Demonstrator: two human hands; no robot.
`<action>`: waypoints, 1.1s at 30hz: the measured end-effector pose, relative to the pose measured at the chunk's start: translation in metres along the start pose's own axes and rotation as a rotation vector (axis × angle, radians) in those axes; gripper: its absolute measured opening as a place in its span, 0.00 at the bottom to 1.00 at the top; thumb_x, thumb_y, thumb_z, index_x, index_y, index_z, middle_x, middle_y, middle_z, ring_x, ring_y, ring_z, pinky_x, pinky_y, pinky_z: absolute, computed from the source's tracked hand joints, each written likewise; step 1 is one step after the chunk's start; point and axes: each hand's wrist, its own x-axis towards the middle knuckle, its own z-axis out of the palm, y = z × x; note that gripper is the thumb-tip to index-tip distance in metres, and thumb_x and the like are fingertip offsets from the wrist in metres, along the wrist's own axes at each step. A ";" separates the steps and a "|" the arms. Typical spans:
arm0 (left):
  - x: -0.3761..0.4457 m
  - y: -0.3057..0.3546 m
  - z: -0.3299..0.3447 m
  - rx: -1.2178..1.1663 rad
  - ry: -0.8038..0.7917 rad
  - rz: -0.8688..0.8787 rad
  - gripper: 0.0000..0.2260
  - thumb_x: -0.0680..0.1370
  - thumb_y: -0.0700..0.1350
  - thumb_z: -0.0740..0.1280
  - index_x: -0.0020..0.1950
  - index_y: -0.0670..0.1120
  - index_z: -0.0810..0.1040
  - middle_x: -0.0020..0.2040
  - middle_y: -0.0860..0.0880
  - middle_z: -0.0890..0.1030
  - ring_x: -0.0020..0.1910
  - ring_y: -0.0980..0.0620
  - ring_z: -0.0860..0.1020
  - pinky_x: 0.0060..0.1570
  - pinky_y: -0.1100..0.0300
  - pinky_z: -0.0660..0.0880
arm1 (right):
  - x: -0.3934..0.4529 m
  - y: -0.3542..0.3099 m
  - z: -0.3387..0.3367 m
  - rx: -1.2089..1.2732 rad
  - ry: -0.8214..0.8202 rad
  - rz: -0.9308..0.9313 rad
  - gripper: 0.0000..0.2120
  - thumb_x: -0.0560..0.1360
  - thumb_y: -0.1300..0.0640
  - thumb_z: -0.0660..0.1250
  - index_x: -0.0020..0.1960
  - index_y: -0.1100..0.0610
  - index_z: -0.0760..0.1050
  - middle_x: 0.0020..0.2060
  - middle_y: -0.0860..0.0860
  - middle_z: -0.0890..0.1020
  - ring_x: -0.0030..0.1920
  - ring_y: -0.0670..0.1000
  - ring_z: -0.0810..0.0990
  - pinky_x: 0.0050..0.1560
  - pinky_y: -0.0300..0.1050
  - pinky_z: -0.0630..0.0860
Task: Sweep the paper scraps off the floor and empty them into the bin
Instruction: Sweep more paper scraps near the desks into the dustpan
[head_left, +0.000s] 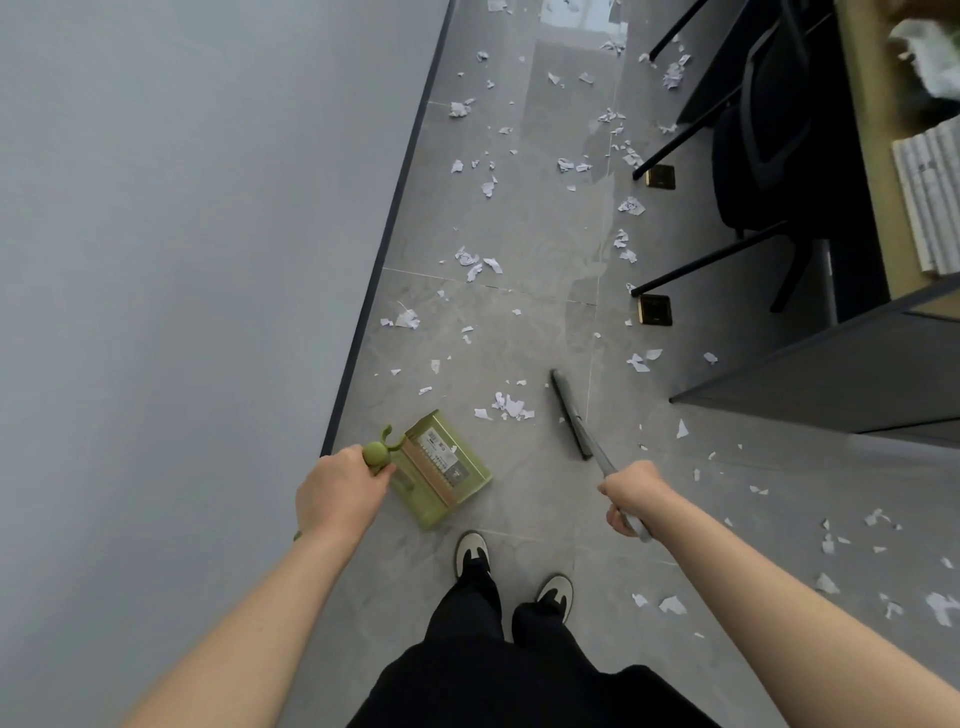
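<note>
Both forearms reach fwd over black trousers and black-and-white shoes (471, 555). Left hand (340, 493): fingers curled round the green knobbed handle (377, 453) of the olive-green plastic dustpan (448, 475), which sits by the wall w/ its mouth toward the nearest clump. Right hand (631, 499): fingers wrapped round the thin grey broom shaft (607, 467); dark flat broom head (570, 413) on the grey tiled floor (519, 322), just right of that clump. White torn paper scraps (506, 406) litter the whole corridor, some under the black chair legs (711, 260). Bin not in view.

Risks, as I judge: a fast stroke would flick light scraps past the pan; a lifted pan lip lets bits slide under; the broom may catch on the chair legs.
</note>
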 end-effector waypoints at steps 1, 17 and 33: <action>0.001 0.000 0.000 0.000 -0.001 -0.001 0.15 0.75 0.59 0.68 0.46 0.47 0.80 0.40 0.46 0.81 0.41 0.42 0.78 0.35 0.57 0.71 | 0.004 0.001 0.002 -0.018 0.015 0.015 0.06 0.75 0.68 0.59 0.44 0.59 0.63 0.35 0.54 0.67 0.30 0.49 0.61 0.32 0.41 0.58; 0.009 0.011 0.004 0.025 -0.017 -0.003 0.16 0.76 0.59 0.66 0.49 0.46 0.78 0.44 0.45 0.82 0.44 0.41 0.80 0.38 0.55 0.75 | -0.056 -0.025 0.033 -0.368 -0.297 -0.037 0.14 0.74 0.70 0.56 0.56 0.63 0.72 0.29 0.55 0.68 0.24 0.49 0.62 0.27 0.39 0.60; 0.001 -0.001 -0.015 -0.105 0.054 -0.144 0.14 0.76 0.57 0.68 0.48 0.46 0.81 0.40 0.45 0.81 0.40 0.41 0.78 0.35 0.58 0.68 | -0.054 -0.083 0.006 -0.305 -0.082 -0.183 0.11 0.76 0.68 0.57 0.54 0.66 0.75 0.33 0.56 0.71 0.25 0.50 0.66 0.27 0.37 0.62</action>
